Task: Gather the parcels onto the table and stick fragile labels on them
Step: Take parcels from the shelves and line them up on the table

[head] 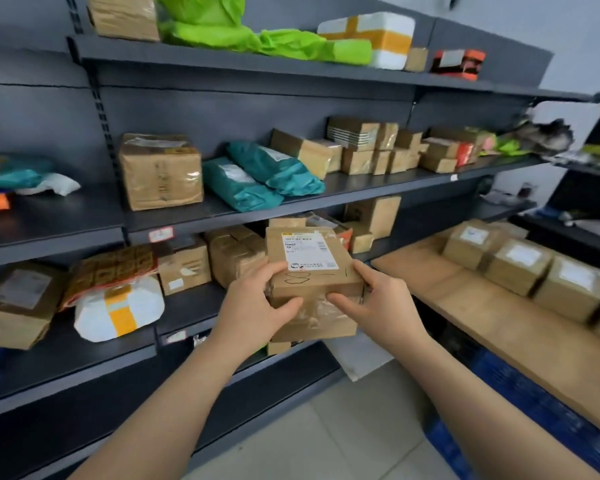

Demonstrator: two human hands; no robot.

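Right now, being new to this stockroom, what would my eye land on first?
The labelled cardboard parcel, gripped by the left hand and right hand, centre frame before the dark shelves. Then the bright green bags on the top shelf, and the boxes lined on the wooden table at right.

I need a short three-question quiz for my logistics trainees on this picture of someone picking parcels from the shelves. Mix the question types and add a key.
1. True or false: both the left hand and the right hand grip the cardboard parcel.
2. Short answer: does that parcel rest on the wooden table yet?
3. The two teal bags lie on: A) the table; B) a shelf; C) the held parcel.

Key: 1 true; 2 no, it is held in the air; 3 B.
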